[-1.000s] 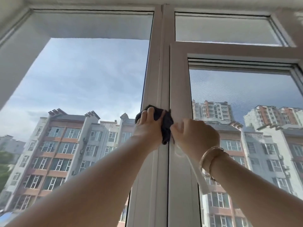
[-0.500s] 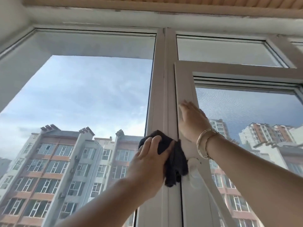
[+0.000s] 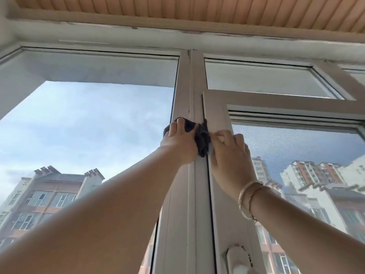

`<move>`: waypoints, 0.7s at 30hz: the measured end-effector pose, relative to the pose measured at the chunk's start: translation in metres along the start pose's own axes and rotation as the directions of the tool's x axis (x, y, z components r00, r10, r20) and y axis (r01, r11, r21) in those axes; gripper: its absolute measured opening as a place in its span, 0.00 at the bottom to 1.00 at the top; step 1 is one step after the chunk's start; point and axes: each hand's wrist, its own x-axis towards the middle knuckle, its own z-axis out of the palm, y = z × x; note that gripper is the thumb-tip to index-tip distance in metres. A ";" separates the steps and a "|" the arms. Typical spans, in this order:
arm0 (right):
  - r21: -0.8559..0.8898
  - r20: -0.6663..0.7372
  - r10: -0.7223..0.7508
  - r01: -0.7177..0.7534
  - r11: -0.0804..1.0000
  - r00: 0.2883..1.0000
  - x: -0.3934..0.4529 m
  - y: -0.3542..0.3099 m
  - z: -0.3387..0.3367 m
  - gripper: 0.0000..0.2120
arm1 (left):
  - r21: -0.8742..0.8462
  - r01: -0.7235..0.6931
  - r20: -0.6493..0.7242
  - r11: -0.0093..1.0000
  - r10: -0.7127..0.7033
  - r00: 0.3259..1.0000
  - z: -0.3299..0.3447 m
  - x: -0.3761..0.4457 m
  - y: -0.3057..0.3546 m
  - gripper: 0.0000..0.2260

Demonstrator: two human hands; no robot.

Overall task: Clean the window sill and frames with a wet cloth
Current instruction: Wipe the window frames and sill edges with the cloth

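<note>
A ceiling [image 3: 197, 10] of pale orange slats runs above a white wall band [image 3: 138, 38] with chipped paint. Beyond the glass, daylight fills a blue, lightly clouded sky [image 3: 88, 119], with apartment blocks [image 3: 49, 190] low at left and right.

no legible text, labels, numbers or signs anywhere

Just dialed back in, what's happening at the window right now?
A person is wiping the white vertical frame post between two panes. The left hand grips a dark cloth pressed against the post, well above the window handle. The right hand, with bracelets on its wrist, rests on the sash frame beside the cloth, fingers bent against it. The top of the post is not yet reached.
</note>
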 end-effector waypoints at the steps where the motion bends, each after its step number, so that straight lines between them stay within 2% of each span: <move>1: -0.003 -0.021 0.001 -0.001 1.000 1.000 0.008 0.001 0.002 0.17 | 0.010 0.012 0.005 1.000 -0.012 1.000 -0.005 0.015 0.000 0.32; 4: 0.064 -0.022 -0.015 0.017 0.998 1.000 0.031 0.007 0.005 0.17 | 0.026 0.030 0.029 0.999 -0.031 0.999 -0.013 0.040 0.002 0.30; 9: 0.158 0.117 0.010 -0.029 0.987 0.993 0.059 0.010 -0.005 0.22 | 0.007 -0.042 0.000 0.999 0.042 0.999 -0.002 0.017 -0.006 0.29; 14: 0.147 0.276 0.045 -0.088 0.985 0.960 0.059 0.007 -0.001 0.27 | 0.010 -0.097 -0.007 0.995 0.097 0.995 0.001 0.002 -0.012 0.28; 21: 0.047 0.301 0.085 -0.104 0.993 0.950 0.054 0.004 0.007 0.29 | -0.075 -0.011 -0.084 0.997 0.005 0.996 0.006 0.010 0.001 0.28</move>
